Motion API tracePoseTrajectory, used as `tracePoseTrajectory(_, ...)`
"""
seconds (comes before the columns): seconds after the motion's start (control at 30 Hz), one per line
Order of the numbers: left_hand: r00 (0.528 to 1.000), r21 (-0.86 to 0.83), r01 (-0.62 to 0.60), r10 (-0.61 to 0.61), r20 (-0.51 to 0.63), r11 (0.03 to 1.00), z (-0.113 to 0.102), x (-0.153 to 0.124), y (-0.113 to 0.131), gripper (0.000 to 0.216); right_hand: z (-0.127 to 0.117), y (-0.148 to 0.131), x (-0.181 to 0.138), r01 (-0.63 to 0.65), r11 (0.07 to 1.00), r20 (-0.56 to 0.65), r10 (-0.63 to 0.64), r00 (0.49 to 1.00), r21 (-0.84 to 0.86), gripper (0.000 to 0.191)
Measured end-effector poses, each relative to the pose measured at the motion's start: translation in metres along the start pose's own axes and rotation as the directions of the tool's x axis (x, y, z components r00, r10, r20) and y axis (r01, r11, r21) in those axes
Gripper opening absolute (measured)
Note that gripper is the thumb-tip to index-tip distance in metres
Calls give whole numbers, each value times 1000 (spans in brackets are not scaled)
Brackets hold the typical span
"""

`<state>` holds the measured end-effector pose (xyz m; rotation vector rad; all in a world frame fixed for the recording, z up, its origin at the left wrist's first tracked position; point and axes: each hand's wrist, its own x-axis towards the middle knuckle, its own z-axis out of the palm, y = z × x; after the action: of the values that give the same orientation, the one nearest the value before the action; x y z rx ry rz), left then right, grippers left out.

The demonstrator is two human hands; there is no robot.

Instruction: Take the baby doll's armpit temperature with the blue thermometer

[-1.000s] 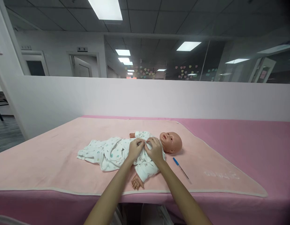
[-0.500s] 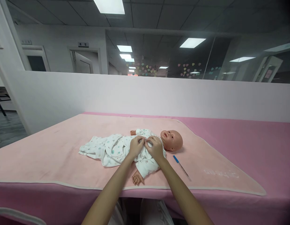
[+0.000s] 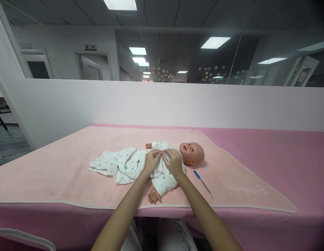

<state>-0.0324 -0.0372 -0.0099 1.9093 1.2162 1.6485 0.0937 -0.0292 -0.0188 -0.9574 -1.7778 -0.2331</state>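
Observation:
A baby doll lies on its back, its head to the right, dressed in a white printed baby outfit. Over its chest, my left hand and my right hand meet almost fingertip to fingertip. Both hands are closed in a pinch at the front of the outfit, seemingly on its fabric; the exact spot between the fingers is too small to make out. One doll hand sticks out of the near sleeve, below my wrists. Right of the doll lies a thin thermometer-like stick with a blue end.
A peach blanket with a pale border lies under the doll, over a pink table cover. Behind the table rises a white partition with glass above it. A pale curved rail shows at the lower left.
The view has shifted slightly. My hands stay at the doll's chest, with the fingertips of both hands a little closer together and the right fingers flatter. The doll and the blue-ended stick lie as before.

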Motion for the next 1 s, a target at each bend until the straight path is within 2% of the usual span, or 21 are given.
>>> tracePoseTrajectory(0.47,1000,-10,-1,2,8,1000,-1,0,0,21,1,3,-1,-48,998,-15,48,999,-35,11)
tracePoseTrajectory(0.6,996,-71,84,-81,46,994,-7,1,2,24,-1,2,0,-48,998,-18,47,999,-38,13)
tracePoseTrajectory(0.8,975,28,219,-218,-43,975,-30,5,-2,25,-5,-1,0,-49,998,-56,48,997,-26,14)
tracePoseTrajectory(0.83,968,15,251,-251,-6,968,-36,6,-3,25,-6,-2,0,-46,999,-55,45,997,-25,14)
tracePoseTrajectory(0.9,937,-37,318,-308,163,947,-47,7,-4,25,-6,-2,0,-41,999,-50,39,998,-28,14)
tracePoseTrajectory(0.97,870,-68,379,-330,366,923,-59,7,-3,25,-6,-2,0,-44,999,-45,42,998,-33,14)
tracePoseTrajectory(1.0,838,-73,404,-337,429,912,-64,7,-2,24,-5,-1,0,-47,998,-43,45,998,-34,14)
